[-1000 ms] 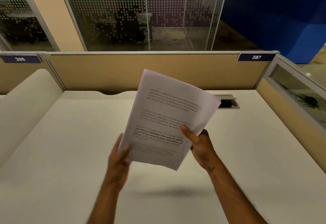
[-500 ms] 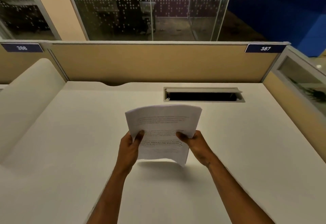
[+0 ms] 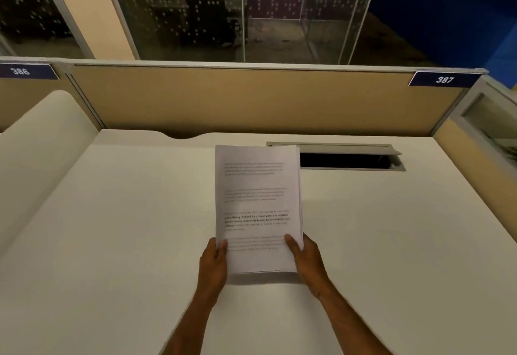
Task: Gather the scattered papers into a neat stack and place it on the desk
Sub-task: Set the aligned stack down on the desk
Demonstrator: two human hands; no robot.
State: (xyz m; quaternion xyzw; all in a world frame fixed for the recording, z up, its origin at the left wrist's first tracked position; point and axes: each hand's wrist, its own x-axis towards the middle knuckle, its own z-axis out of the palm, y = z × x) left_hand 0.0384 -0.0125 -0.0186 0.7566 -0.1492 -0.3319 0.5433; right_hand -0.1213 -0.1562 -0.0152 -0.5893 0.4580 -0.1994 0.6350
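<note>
A squared-up stack of printed white papers lies lengthwise at the middle of the white desk, its near end slightly raised with a thin shadow under it. My left hand grips the stack's lower left edge, thumb on top. Gripping the lower right corner is my right hand, thumb pressed on the top sheet. The far end of the stack covers the left end of the cable slot.
An open cable slot is cut into the desk behind the stack, to the right. A tan partition with tags 386 and 387 closes the back. A curved white divider stands at the left, a side panel at the right.
The stack was held up and tilted in the air, then curled between both hands; now it is lowered and flattened onto the desk, aligned lengthwise. Both hands still hold it.
</note>
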